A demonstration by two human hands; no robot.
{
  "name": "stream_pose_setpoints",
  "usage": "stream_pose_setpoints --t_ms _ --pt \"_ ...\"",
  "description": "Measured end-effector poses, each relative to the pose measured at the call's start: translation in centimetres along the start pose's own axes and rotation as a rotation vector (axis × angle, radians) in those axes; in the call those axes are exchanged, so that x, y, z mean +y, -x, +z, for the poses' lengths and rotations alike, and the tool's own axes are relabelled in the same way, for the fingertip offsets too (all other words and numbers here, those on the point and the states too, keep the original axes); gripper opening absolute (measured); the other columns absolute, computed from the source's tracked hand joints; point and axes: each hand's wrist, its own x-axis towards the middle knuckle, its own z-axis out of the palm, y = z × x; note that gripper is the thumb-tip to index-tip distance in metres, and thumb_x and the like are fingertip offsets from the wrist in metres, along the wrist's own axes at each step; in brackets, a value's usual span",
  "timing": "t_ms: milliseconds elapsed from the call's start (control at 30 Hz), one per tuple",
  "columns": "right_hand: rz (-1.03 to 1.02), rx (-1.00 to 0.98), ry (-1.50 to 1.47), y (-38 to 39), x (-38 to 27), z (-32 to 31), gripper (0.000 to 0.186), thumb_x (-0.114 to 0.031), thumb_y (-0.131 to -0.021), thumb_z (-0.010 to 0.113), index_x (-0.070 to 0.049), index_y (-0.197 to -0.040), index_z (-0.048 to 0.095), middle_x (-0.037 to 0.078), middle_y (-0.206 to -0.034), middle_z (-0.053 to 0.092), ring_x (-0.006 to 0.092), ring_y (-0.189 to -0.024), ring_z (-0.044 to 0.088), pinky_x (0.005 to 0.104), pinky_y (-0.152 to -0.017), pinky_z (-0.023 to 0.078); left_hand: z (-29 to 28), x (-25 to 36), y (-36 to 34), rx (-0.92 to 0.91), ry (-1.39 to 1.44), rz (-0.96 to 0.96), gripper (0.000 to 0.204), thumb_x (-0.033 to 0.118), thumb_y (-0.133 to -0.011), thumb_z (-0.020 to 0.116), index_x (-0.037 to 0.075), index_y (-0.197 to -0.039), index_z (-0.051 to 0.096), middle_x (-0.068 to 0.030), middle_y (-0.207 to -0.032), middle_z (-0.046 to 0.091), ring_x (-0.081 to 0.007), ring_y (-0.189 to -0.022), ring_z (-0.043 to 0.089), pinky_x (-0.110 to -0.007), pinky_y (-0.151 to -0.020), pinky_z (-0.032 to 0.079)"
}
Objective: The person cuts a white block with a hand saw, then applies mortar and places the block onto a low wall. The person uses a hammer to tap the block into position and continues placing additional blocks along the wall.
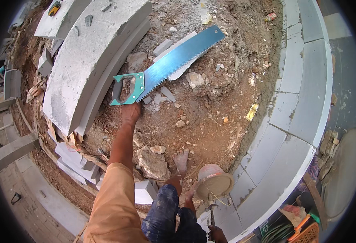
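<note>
My left hand is at the near corner of a hand saw's handle, its fingers mostly hidden behind it, and appears to grip it. The hand saw has a green handle with a dark grip and a broad bluish blade, toothed along its near edge, pointing up and right. Low in the view, my right hand is closed round the shaft of a hammer, head upward. Just beyond the hammer stands a bucket with grey contents. Under the saw blade lies a pale block piece.
Large pale blocks lie stacked at the left, with a yellow-black tape measure on a far one. A curved block wall runs along the right. Rocks and rubble cover the soil near my bare foot.
</note>
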Motion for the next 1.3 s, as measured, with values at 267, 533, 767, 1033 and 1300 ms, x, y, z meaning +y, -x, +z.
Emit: stream_pose_setpoints --t_ms 267,533,767,1033,1300 --pt "0.001 0.052 -0.330 5.8 -8.6 1.1 0.031 -0.045 -0.098 0.060 -0.015 -0.104 0.063 -0.003 -0.063 0.048 0.0113 -0.047 0.045 0.0280 -0.041 0.040 -2.1 -0.4 1.7 -0.162 -0.031 0.146 0.024 0.015 -0.096 0.041 0.003 -0.104 0.059 -0.0226 -0.108 0.065 -0.0362 -0.112 0.059 -0.051 -0.101 0.041" --pt "-0.129 0.097 -0.216 14.7 -7.9 -1.4 0.035 -0.042 -0.100 0.059 -0.009 -0.106 0.065 0.002 -0.064 0.053 0.0142 -0.049 0.050 0.0313 -0.044 0.044 -12.6 1.0 9.5 -0.697 0.160 -0.027 0.034 0.018 -0.096 0.047 0.005 -0.128 0.048 -0.0187 -0.103 0.070 -0.0386 -0.094 0.067 -0.051 -0.085 0.049" --pt "-0.368 0.139 0.115 15.7 -1.3 -5.5 0.040 -0.037 -0.100 0.059 -0.006 -0.125 0.064 0.006 -0.073 0.062 0.0174 -0.058 0.056 0.0354 -0.047 0.047 -22.6 7.5 15.9 -0.674 0.554 -0.427 0.060 0.020 -0.086 0.063 0.010 -0.144 0.050 -0.0232 -0.098 0.072 -0.0402 -0.092 0.070 -0.049 -0.083 0.056" --pt "-0.572 0.096 0.301 11.4 -1.3 -10.5 0.050 -0.037 -0.093 0.068 -0.005 -0.131 0.062 0.010 -0.089 0.069 0.0206 -0.068 0.063 0.0386 -0.059 0.053 -30.5 16.1 10.1 -0.832 0.601 -0.159 0.031 0.022 -0.083 0.059 0.011 -0.108 0.074 -0.0199 -0.102 0.073 -0.0333 -0.099 0.071 -0.042 -0.087 0.057" --pt "-0.563 0.085 0.362 13.2 -13.9 -18.3 0.048 -0.041 -0.094 0.065 0.001 -0.117 0.066 0.013 -0.092 0.071 0.0249 -0.077 0.067 0.0388 -0.071 0.055 -30.8 12.8 -0.5 -0.769 0.594 -0.369 0.026 0.020 -0.072 0.072 0.013 -0.097 0.076 -0.0131 -0.103 0.075 -0.0302 -0.098 0.072 -0.038 -0.086 0.057"
